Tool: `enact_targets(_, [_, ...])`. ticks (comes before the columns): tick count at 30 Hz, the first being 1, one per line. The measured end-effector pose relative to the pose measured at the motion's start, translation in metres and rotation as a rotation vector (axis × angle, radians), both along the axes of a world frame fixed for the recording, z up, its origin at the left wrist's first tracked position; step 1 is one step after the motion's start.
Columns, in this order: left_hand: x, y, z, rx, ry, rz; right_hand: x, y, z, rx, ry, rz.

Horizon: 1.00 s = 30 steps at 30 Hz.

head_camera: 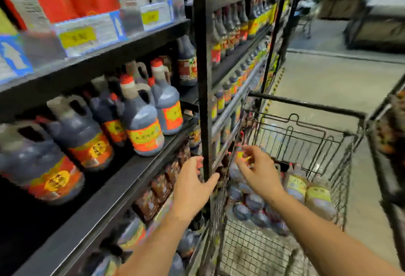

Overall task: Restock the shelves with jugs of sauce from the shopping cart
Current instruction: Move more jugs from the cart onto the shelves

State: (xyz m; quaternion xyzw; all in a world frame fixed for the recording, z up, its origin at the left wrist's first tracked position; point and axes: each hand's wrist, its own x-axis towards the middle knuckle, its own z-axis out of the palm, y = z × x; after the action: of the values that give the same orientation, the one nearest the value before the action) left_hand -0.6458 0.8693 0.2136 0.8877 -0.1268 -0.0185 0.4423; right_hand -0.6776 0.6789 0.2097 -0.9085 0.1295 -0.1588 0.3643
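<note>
1. The left hand (192, 185) reaches out in front of the black shelf post (205, 91), fingers spread, its grip open and holding nothing.
2. The right hand (260, 171) is over the shopping cart (306, 139), fingers loosely curled and apart, its grip open too; it holds nothing I can make out.
3. Dark sauce jugs (247, 205) lie in the cart basket below the right hand, beside two paler jugs with yellow labels (306, 190).
4. More dark jugs with red-and-yellow labels (142, 122) stand on the middle shelf (122, 188) at left.
</note>
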Motion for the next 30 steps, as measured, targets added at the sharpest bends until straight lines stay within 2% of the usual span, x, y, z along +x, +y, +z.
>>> enact_targets(8, [0.058, -0.122, -0.073, 0.21, 0.156, -0.148, 0.023, -0.128, -0.078, 0.142, 0.346, -0.244])
enact_targets(12, [0.093, -0.164, -0.11, 0.328, 0.142, -0.209, 0.058, -0.167, -0.111, 0.232, 0.5, -0.259])
enact_targets(18, [0.136, -0.206, -0.17, 0.464, 0.171, -0.219, 0.12, -0.196, -0.167, 0.361, 0.633, -0.237])
enact_targets(21, [0.152, -0.221, -0.193, 0.591, 0.124, -0.252, 0.145, -0.2, -0.179, 0.42, 0.71, -0.245])
enact_targets(24, [0.164, -0.237, -0.206, 0.722, 0.038, -0.304, 0.164, -0.204, -0.198, 0.428, 0.732, -0.277])
enact_targets(30, [0.168, -0.25, -0.219, 0.989, 0.05, -0.329, 0.178, -0.21, -0.22, 0.316, 0.83, -0.266])
